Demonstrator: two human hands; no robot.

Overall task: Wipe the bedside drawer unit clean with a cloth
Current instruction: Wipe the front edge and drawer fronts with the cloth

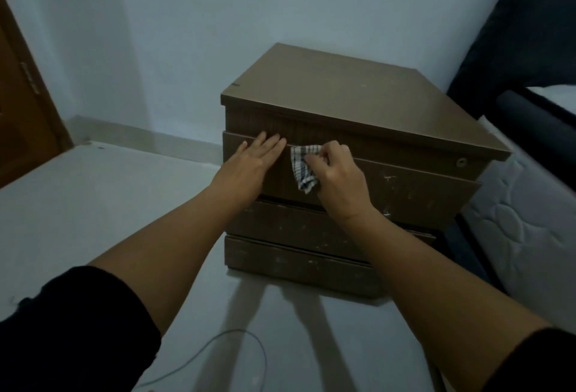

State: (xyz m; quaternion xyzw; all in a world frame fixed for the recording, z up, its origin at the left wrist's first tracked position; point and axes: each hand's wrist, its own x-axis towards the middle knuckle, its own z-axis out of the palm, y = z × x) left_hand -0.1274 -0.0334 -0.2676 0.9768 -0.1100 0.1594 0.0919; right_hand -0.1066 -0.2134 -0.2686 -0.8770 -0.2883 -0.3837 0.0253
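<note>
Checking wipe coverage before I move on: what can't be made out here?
Head view only:
- Drawer front under the left hand and under the right hand holding the cloth: covered.
- Drawer unit left, right and back sides: out of view.
- Pale specks on the lower drawers: too dim to identify.

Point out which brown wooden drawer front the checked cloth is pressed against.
The top drawer front, just under the unit's lid. The right hand holds the checked cloth there; the two scuffed fronts below go untouched.
</note>
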